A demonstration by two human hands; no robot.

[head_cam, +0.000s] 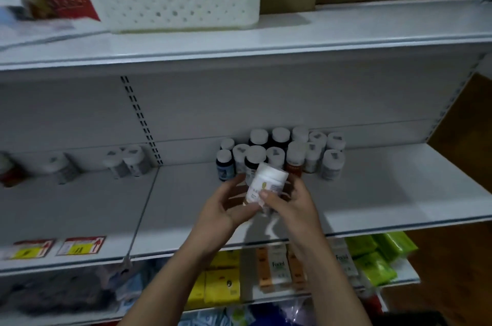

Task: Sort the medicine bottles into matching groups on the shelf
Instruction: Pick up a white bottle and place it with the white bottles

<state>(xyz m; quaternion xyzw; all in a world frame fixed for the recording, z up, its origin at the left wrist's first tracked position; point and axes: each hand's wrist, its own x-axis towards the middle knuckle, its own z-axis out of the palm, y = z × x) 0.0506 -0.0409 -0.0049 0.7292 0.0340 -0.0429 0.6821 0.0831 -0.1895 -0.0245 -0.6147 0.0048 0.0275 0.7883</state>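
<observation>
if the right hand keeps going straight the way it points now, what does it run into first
Most likely the front row of the bottle cluster standing on the shelf. The white bottle that the right hand grips would touch it before the fingers do. How far apart they are in depth is unclear.

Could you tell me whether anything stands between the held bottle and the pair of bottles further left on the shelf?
Nothing visible does: only bare shelf lies between the white bottle and that pair.

Both bare forearms come up from below and meet in the middle, left hand [226, 210] cupping the white bottle [266, 182] from underneath, right hand [291, 206] gripping its side, thumb across the front.
</observation>
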